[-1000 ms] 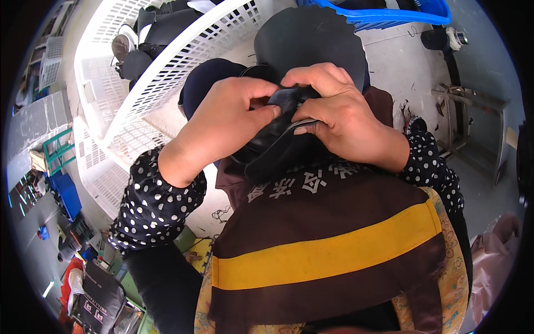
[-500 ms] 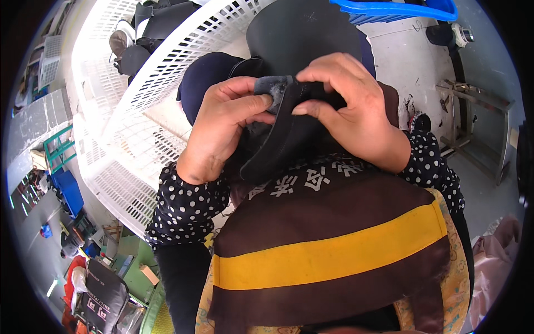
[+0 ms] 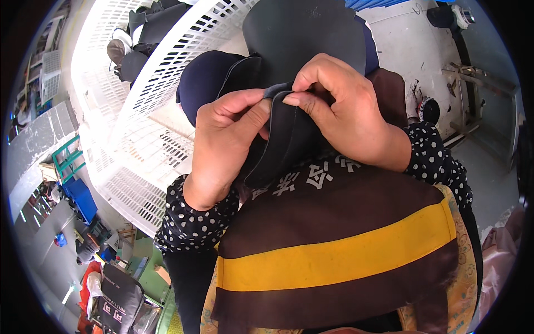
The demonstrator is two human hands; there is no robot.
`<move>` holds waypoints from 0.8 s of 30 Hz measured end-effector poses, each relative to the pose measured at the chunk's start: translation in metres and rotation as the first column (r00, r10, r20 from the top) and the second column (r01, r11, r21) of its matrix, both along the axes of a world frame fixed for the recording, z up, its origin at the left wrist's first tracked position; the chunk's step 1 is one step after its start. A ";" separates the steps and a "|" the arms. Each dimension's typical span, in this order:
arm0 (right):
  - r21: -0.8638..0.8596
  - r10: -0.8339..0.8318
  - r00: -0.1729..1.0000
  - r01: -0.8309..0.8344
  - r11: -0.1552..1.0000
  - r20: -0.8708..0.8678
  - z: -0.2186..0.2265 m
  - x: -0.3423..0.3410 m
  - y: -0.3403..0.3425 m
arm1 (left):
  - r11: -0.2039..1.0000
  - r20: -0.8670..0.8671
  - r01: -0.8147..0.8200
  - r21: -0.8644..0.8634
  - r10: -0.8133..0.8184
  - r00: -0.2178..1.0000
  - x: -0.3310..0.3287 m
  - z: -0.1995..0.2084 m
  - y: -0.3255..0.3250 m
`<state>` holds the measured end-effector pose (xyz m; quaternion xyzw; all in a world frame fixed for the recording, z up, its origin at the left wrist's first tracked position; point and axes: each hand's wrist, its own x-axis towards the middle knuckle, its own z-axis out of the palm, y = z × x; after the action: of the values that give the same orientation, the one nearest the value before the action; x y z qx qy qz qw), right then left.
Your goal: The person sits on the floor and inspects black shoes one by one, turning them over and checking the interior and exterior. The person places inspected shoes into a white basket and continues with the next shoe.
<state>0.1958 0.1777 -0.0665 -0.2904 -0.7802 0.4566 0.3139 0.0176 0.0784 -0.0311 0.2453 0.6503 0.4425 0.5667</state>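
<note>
My left hand point(image 3: 227, 139) pinches the upper edge of a black stitched fabric piece point(image 3: 285, 136) between thumb and fingers. My right hand point(image 3: 347, 114) grips the same edge just to the right, thumb and forefinger closed close to the left fingertips. A thin dark grey strip of the material point(image 3: 276, 89) shows between the two hands. A stitched seam runs down the folded band, whose lower end hangs over my brown apron point(image 3: 334, 222). Beyond the hands lies a smooth dark grey sheet point(image 3: 303, 42).
A white perforated plastic basket point(image 3: 139, 100) stands at the left, with dark pieces point(image 3: 158, 25) in its far part. A navy rounded cloth form point(image 3: 203, 78) sits by its rim. Part of a blue plastic bin point(image 3: 384, 3) shows at the top. A metal frame point(image 3: 481, 89) stands at the right.
My hands have come closer together along the edge. The grey strip, more exposed before, is now mostly covered. The view has shifted slightly, and less of the blue bin shows.
</note>
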 end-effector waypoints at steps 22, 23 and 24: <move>-0.018 -0.005 0.999 0.004 1.000 -0.041 -0.007 0.000 -0.001 | 0.995 -0.056 0.091 0.041 -0.089 0.994 0.000 0.001 -0.001; -0.021 -0.003 0.999 0.002 1.000 -0.043 -0.007 0.000 -0.001 | 0.995 -0.042 0.089 0.044 -0.087 0.995 0.001 0.001 -0.001; -0.020 -0.001 0.999 0.000 1.000 -0.043 -0.007 0.000 -0.001 | 0.997 -0.030 0.074 0.038 -0.073 0.997 0.001 0.001 -0.001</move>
<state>0.1956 0.1771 -0.0735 -0.2839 -0.7684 0.4706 0.3279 0.0182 0.0772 -0.0297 0.2864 0.6401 0.4307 0.5682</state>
